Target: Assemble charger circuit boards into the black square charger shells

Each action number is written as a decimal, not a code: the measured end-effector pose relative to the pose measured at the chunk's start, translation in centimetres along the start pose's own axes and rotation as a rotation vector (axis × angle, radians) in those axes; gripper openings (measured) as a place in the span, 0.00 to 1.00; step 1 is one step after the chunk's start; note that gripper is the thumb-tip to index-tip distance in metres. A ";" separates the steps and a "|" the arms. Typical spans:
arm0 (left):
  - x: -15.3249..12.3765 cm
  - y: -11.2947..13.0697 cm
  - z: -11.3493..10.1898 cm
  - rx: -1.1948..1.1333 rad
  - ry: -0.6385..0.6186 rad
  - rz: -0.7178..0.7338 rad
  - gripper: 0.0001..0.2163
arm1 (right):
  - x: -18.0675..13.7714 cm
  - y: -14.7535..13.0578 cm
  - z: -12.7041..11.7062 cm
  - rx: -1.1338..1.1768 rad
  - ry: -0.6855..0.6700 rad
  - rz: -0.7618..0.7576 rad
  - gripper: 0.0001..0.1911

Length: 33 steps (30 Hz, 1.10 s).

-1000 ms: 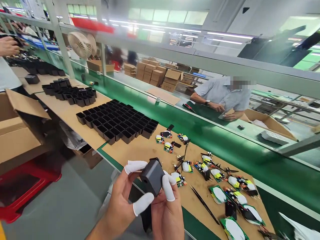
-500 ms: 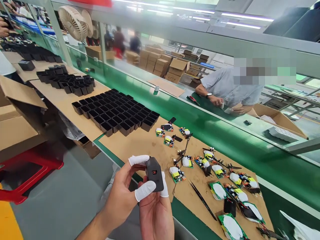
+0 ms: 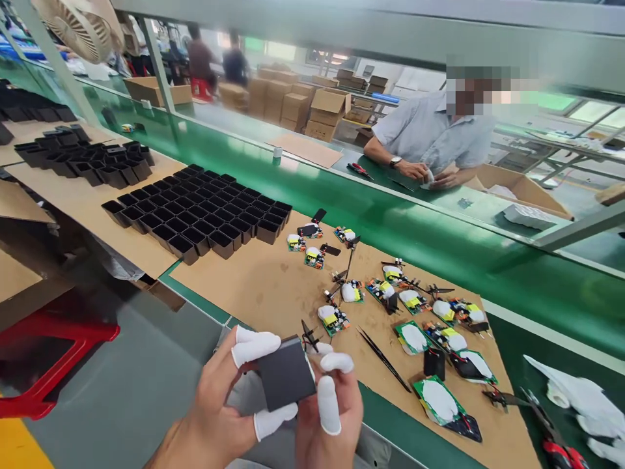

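A black plastic case (image 3: 287,374) is held up in front of me, its flat, plain side towards me. My left hand (image 3: 229,391) pinches it from the left, thumb below and finger above. On its right edge, the curled fingers of my right hand (image 3: 332,404) close around the end. White finger cots cover several fingertips on both hands. A thin dark piece (image 3: 309,336) shows just behind the case; whether it is joined to it I cannot tell. Beyond my hands, circuit boards (image 3: 333,319) with white filler and yellow parts lie on a cardboard sheet (image 3: 254,280).
Rows of open black cases (image 3: 200,212) stand left on the bench. Black tweezers (image 3: 383,358) lie among the boards; red-handled pliers (image 3: 551,430) and a white cloth (image 3: 571,397) are at right. A red stool (image 3: 73,365) is at left. A co-worker (image 3: 434,140) sits opposite.
The case has turned from its slotted end to its broad plain side. My right hand has shifted from underneath to its right edge. The view has swung right.
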<state>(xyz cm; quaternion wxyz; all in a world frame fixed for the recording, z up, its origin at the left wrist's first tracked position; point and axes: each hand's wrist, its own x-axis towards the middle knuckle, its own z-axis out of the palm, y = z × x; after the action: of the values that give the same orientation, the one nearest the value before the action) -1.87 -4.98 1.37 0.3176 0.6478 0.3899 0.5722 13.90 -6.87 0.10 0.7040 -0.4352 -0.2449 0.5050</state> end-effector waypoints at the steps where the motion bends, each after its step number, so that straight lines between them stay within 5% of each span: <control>1: -0.1 -0.1 -0.1 -0.019 -0.013 0.001 0.31 | -0.3 -0.2 0.0 0.053 0.000 0.123 0.21; 3: -0.2 -0.3 -0.5 -0.028 -0.062 0.004 0.31 | -0.6 -0.6 0.0 0.114 -0.021 0.307 0.28; 6: -0.2 -0.5 -1.4 0.020 -0.175 0.013 0.31 | -0.2 -0.8 -0.1 0.104 -0.084 0.385 0.30; 17: 1.6 -3.3 1.2 0.280 -0.342 0.035 0.36 | 4.6 -2.0 0.0 -0.075 0.039 -0.013 0.22; 22: 1.8 -5.0 2.3 0.271 -0.411 0.013 0.41 | 5.8 -3.5 -2.0 -0.089 0.070 -0.052 0.22; 25: 1.6 -5.8 3.6 0.190 -0.376 -0.096 0.34 | 6.5 -4.3 -3.2 -0.066 0.047 -0.034 0.22; 29: 1.6 -6.3 5.2 -0.131 -0.287 -0.258 0.31 | 7.2 -5.8 -4.7 -0.023 -0.191 0.033 0.33; 33: 2.4 -5.7 5.5 -0.332 -0.362 -0.340 0.33 | 7.4 -8.3 -5.8 -0.139 -0.234 0.017 0.35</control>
<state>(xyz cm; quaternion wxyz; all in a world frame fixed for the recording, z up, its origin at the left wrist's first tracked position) 2.81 0.09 -3.15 0.5750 0.6040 0.3308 0.4418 25.35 -3.07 3.59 0.6344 -0.4229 -0.3561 0.5402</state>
